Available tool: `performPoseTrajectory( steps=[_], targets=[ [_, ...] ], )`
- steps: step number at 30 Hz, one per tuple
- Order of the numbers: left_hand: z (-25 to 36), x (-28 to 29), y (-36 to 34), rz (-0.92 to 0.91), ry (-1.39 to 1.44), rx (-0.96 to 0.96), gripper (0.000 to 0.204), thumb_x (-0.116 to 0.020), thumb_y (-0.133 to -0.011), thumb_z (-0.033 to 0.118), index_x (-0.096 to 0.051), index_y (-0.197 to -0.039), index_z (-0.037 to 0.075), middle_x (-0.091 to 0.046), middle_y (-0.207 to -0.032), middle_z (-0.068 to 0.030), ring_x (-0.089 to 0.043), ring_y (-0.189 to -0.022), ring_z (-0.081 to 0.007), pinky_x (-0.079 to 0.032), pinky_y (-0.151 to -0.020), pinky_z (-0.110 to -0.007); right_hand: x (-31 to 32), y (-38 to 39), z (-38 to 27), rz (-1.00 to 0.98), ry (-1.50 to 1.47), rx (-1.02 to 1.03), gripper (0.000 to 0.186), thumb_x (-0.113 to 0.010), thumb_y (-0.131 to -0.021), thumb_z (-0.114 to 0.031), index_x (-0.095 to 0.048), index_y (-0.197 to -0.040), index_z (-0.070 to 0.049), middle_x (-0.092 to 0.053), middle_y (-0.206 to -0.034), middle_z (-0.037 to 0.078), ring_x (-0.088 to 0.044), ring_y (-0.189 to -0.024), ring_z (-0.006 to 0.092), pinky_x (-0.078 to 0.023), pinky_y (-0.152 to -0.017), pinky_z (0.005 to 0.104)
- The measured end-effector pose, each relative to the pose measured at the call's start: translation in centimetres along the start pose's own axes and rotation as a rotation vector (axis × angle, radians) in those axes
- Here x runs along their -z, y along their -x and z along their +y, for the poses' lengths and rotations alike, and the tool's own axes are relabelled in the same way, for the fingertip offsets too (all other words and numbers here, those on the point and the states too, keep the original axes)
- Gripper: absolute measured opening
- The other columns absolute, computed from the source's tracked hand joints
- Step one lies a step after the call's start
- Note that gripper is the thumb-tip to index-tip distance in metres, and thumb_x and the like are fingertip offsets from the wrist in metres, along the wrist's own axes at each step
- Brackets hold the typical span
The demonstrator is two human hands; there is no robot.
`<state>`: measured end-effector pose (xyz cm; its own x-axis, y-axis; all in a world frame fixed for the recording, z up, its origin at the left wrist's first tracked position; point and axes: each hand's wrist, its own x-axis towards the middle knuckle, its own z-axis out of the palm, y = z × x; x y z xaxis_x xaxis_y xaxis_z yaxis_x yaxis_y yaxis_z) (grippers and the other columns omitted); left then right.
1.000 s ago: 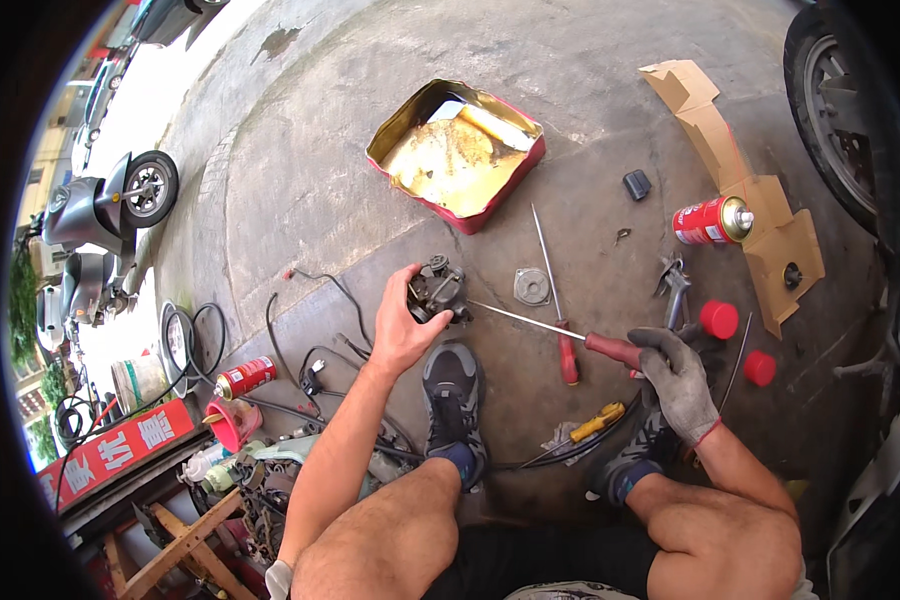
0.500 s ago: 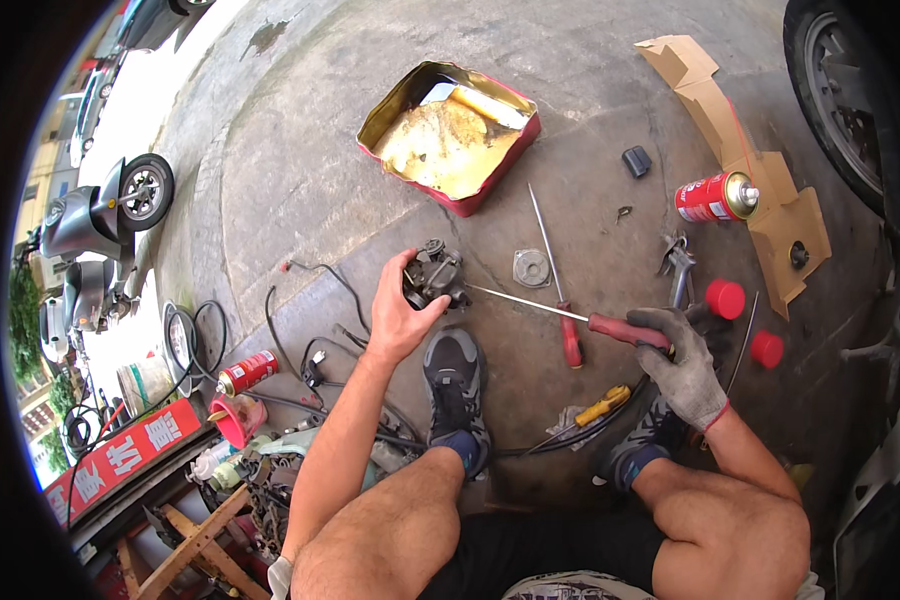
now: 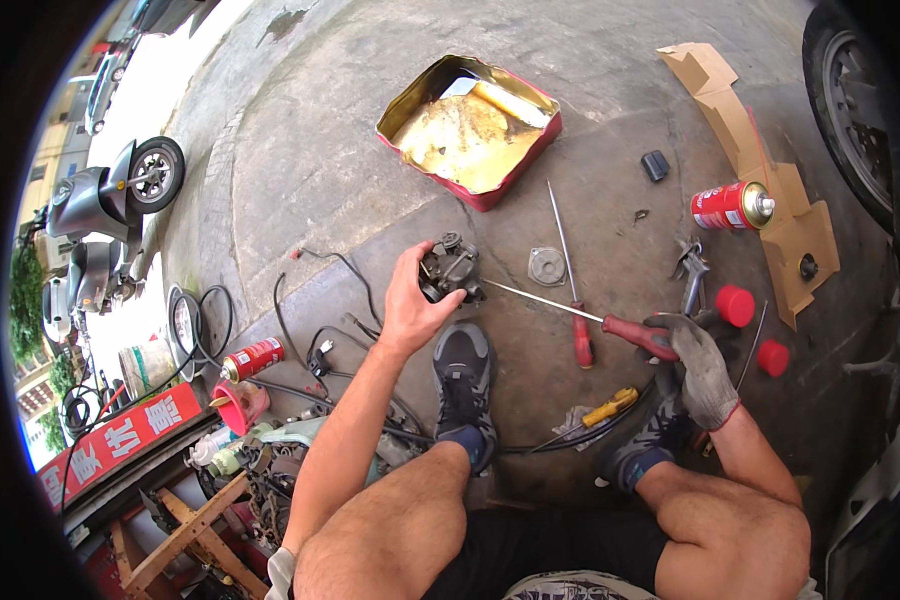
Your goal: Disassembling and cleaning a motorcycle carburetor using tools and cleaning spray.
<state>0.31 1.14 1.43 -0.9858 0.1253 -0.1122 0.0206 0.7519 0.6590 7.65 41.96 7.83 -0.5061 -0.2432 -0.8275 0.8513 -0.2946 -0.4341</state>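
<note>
My bare left hand (image 3: 416, 303) grips a dark metal carburetor (image 3: 452, 270) above the ground, thumb at its lower side and fingers over its top left. In a grey work glove, my right hand (image 3: 698, 365) is closed round the red handle of a long screwdriver (image 3: 638, 336). Its shaft points left, the tip at or very near the carburetor's right side; whether it touches, I cannot tell. Beyond the shaft a round grey metal cover (image 3: 547, 266) lies on the ground. Beside that cover rests a second red-handled screwdriver (image 3: 582, 340).
Ahead stands a cut-open red can (image 3: 530, 170) with liquid inside. On the right are a red spray can (image 3: 730, 206), flattened cardboard (image 3: 790, 240), a spray gun (image 3: 692, 280) and red caps (image 3: 735, 306). A yellow-handled screwdriver (image 3: 610, 405) lies between my feet; cables (image 3: 345, 270) spread left.
The whole scene has shifted a little to the right in the picture as my head moved. Both hands keep their holds, and the screwdriver stays pointed at the carburetor.
</note>
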Motion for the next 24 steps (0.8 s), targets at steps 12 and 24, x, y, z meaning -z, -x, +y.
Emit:
performPoseTrajectory(
  steps=[12,24],
  targets=[
    [0.2,-0.1,-0.1,0.002,0.011,-0.004,0.08,-0.085,-0.073,0.02,-0.047,-0.14,-0.002,-0.057,-0.133,-0.0189,-0.057,-0.125,-0.0329,-0.044,-0.108,-0.038,-1.2,-1.4,0.4,0.296,1.013,1.112,0.03,-0.055,-0.105,-0.027,-0.066,-0.121,-0.004,-0.071,-0.089,0.007,-0.06,-0.06,0.0118,-0.046,-0.055,0.0254],
    [0.0,-0.1,-0.1,-0.002,0.018,-0.017,0.08,-0.085,-0.072,0.02,-0.047,-0.139,-0.003,-0.056,-0.132,-0.0203,-0.056,-0.124,-0.0352,-0.045,-0.107,-0.04,-2.0,0.1,0.0,0.234,0.65,0.492,0.03,-0.061,-0.099,-0.014,-0.063,-0.126,-0.001,-0.068,-0.098,0.008,-0.067,-0.084,0.0138,-0.054,-0.076,0.0309]
  ],
)
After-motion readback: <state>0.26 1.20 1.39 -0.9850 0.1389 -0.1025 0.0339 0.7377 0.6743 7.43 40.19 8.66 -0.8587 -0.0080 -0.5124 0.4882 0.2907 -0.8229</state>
